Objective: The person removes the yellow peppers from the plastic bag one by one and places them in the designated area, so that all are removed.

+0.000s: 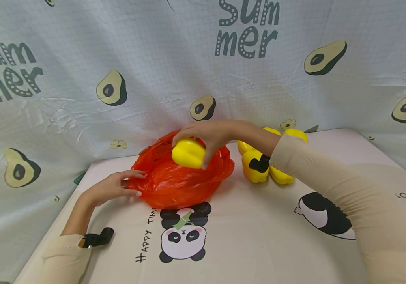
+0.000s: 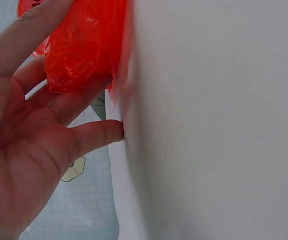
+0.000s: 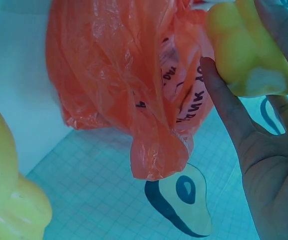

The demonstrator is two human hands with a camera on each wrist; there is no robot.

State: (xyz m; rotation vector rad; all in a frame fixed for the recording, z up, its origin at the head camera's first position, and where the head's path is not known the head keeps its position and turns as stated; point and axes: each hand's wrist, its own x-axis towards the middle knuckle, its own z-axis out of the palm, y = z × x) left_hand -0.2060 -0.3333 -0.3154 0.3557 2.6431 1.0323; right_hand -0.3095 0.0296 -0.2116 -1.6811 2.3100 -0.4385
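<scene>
A yellow bell pepper (image 1: 189,153) is held over the mouth of a red plastic bag (image 1: 178,189). My right hand (image 1: 211,134) grips it from above between thumb and fingers; the right wrist view shows the pepper (image 3: 251,50) with a pale patch. At the bag's left side, my left hand (image 1: 117,185) touches the plastic with spread, fairly straight fingers. Close up, a lobe of the bag (image 2: 81,50) lies among the digits of the left hand (image 2: 39,130), and one fingertip meets the tabletop. The bag's inside is partly hidden.
More yellow bell peppers (image 1: 256,165) sit in a group right of the bag, partly behind my right forearm. A pale table cover (image 1: 252,236) with panda prints lies beneath. Behind the table hangs a white curtain (image 1: 160,59) printed with avocados.
</scene>
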